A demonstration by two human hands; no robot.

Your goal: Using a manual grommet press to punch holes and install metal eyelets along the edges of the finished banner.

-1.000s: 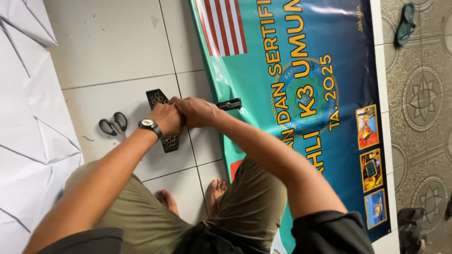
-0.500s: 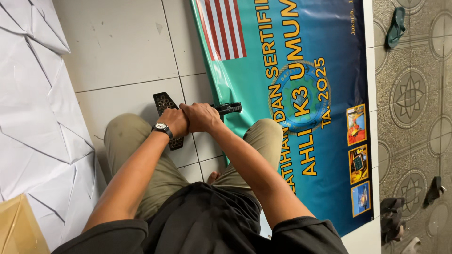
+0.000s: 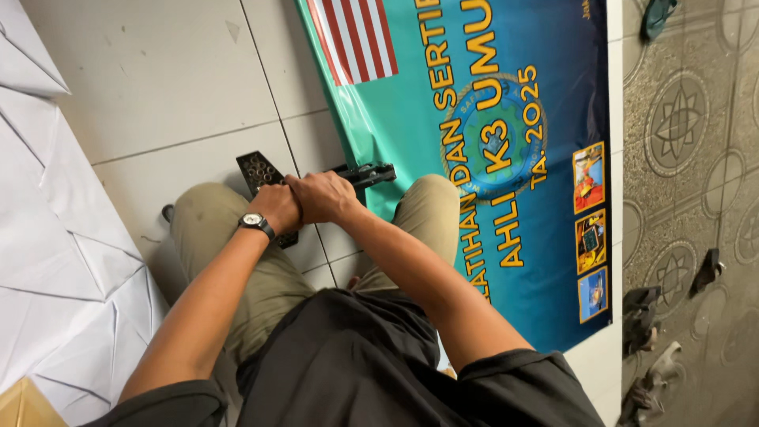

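On the pale tiled floor (image 3: 158, 71), at the left edge of a teal and blue printed banner (image 3: 443, 150): one black hand tool (image 3: 365, 174), likely an eyelet press, its head lying over the banner's edge. Right hand (image 3: 322, 198) clenched over the tool's handle; left hand (image 3: 278, 207), with a wristwatch (image 3: 254, 223) on its wrist, closed against the right, pressing on the same grip. Black tray of small round fittings (image 3: 258, 169) touching the left hand on its far side, partly hidden by it. Knees in khaki trousers (image 3: 213, 229) flank the hands, both now drawn up beside them where a second ago the legs lay lower and bare feet showed. Scissors seen earlier on the left are gone from view. White folded sheets (image 3: 55, 261) at left; sandals (image 3: 644, 304) on the patterned floor at right.
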